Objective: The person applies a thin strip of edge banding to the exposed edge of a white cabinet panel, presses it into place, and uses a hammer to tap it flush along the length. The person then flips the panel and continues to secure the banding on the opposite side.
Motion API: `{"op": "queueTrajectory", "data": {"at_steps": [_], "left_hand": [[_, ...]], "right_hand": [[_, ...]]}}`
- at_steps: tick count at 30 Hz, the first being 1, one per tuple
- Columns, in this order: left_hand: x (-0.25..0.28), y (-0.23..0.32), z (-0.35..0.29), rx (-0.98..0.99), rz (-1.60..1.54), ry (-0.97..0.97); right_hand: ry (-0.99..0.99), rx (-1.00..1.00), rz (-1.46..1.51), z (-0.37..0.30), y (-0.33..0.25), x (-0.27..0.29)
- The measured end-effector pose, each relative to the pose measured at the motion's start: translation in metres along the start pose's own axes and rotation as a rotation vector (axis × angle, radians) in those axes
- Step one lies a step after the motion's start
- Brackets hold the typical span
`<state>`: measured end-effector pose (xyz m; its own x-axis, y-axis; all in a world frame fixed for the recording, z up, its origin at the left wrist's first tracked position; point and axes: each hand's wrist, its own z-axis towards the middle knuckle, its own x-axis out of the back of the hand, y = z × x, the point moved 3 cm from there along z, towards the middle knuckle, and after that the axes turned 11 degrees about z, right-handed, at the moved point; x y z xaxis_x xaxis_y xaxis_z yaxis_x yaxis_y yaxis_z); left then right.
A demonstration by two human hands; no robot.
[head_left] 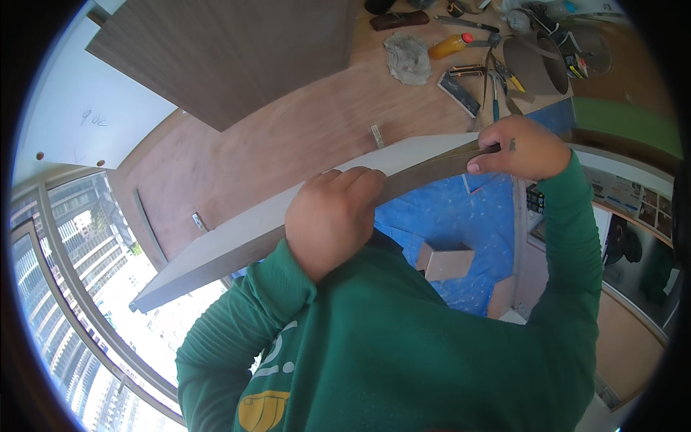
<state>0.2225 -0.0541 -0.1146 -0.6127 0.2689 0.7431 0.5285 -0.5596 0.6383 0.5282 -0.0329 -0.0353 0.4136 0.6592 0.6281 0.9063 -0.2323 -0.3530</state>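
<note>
Head view: right hand (pixel 524 147) pinches the dark edging strip (pixel 435 170); left hand (pixel 335 219) curls over the white board (pixel 245 233) at the bench (pixel 288 147), grip unclear; edge-covering seems underway; next, align and press.

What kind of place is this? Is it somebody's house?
I can't tell if it's a house, but it looks like a room being fitted out, used as a workshop. Hand tools lie about, a blue sheet is spread below, and there's a long board being worked on.
</note>
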Motion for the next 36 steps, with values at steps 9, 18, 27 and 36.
{"op": "queueTrajectory", "data": {"at_steps": [9,18,27,36], "left_hand": [[0.005,0.001,0.014,-0.033,0.137,0.037],[-0.007,0.039,0.002,0.048,0.302,0.036],[-0.033,0.039,-0.01,0.057,0.351,0.134],[-0.039,0.04,-0.013,0.054,0.35,0.105]], "right_hand": [[0.171,-0.024,0.042,-0.023,0.053,0.042],[0.122,0.23,0.077,-0.02,0.071,0.037],[0.017,0.295,0.263,-0.01,0.09,0.019],[-0.02,0.273,0.383,0.006,0.111,0.003]]}}
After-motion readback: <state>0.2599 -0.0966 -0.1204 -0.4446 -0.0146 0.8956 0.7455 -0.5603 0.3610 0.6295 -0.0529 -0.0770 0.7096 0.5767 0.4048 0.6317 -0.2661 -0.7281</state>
